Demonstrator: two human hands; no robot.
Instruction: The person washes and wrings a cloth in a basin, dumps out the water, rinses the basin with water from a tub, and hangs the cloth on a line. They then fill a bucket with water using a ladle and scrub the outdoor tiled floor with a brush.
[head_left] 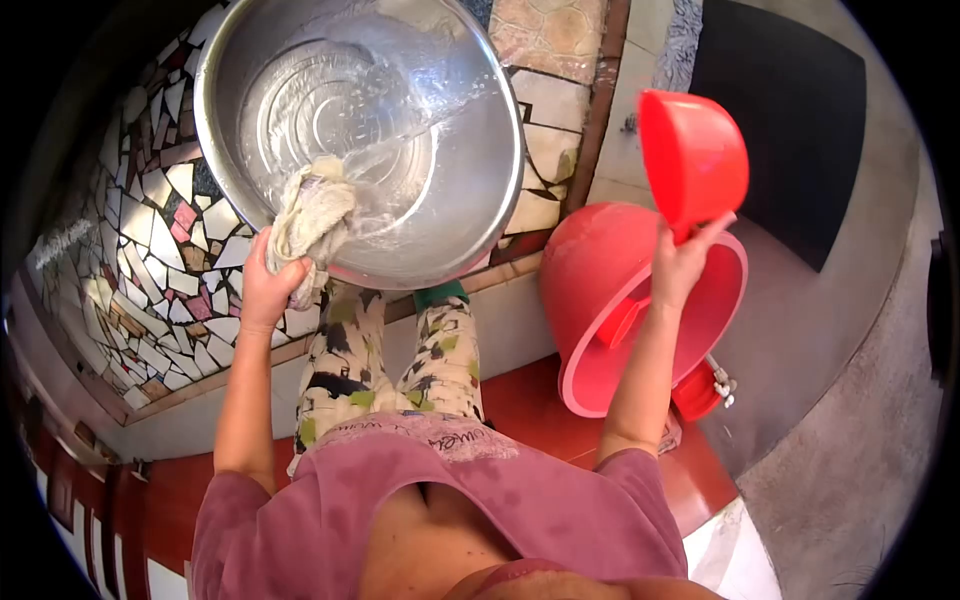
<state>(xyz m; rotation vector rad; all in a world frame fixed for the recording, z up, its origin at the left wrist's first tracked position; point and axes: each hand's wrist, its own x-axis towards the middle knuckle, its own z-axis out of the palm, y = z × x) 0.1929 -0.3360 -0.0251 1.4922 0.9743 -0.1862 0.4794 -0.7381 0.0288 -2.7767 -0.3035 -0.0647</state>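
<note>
The left hand [274, 282] clasps the bunched cloth [318, 212] over the near-left rim of the metal basin [472, 172], while I see the right hand [682, 262], farther off, gripping the red dipper [695, 155] rightward.

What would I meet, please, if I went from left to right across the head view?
Mosaic stonework → left hand → pale cloth → pink tub → red dipper → dark flat panel.
</note>
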